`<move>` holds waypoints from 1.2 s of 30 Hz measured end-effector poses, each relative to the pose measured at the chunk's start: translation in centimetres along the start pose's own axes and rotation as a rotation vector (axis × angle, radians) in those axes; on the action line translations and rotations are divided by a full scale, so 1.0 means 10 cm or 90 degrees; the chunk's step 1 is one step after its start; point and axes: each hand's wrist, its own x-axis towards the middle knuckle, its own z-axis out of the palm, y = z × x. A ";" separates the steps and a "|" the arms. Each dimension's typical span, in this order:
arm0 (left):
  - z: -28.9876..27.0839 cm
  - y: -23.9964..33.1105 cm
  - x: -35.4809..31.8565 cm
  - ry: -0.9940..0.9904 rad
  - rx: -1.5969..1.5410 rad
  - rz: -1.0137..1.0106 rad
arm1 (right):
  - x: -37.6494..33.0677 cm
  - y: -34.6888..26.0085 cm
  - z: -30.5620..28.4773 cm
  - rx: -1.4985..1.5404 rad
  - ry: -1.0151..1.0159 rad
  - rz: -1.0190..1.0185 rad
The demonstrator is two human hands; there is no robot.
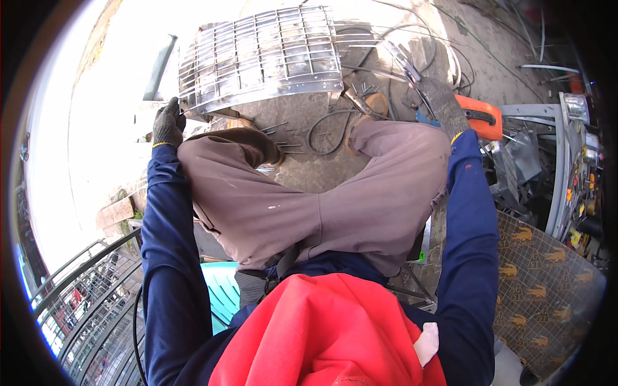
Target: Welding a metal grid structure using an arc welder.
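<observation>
A curved metal grid (257, 61) of crossed rods, with a sheet-metal edge strip, stands ahead of my knees. My left hand (168, 123), in a dark grey glove, is closed beside the grid's near left corner. A small bright tip shows at its fingers, but what they grip is too small to name. To the right of the grid, my gloved right hand (443, 106) is wrapped round a silver plier-like tool (402, 62), which points up and left toward several thin rods. Its jaws blend into the bright background.
Cables (315, 132) loop over the ground between my boots, near loose metal rods (273, 128). An orange tool case (481, 118) lies right of my right hand, by a grey metal frame (559, 174). A patterned brown board (547, 283) is at lower right, a metal railing (84, 283) at lower left.
</observation>
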 end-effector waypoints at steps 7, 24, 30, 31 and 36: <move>-0.10 -0.05 0.09 -0.031 0.018 0.035 | 0.28 0.06 0.07 0.017 -0.038 0.029; -0.10 -0.02 0.08 -0.013 0.009 -0.021 | 0.41 0.33 0.06 0.027 -0.083 0.078; -0.08 -0.02 0.05 -0.020 -0.015 -0.008 | 0.40 0.28 0.06 -0.001 -0.067 0.077; -0.10 -0.01 0.06 -0.018 -0.016 -0.007 | 0.39 0.26 0.07 -0.005 -0.066 0.076; 0.12 0.16 -0.22 -0.091 0.859 0.431 | 0.29 0.26 -0.02 -0.031 -0.037 0.087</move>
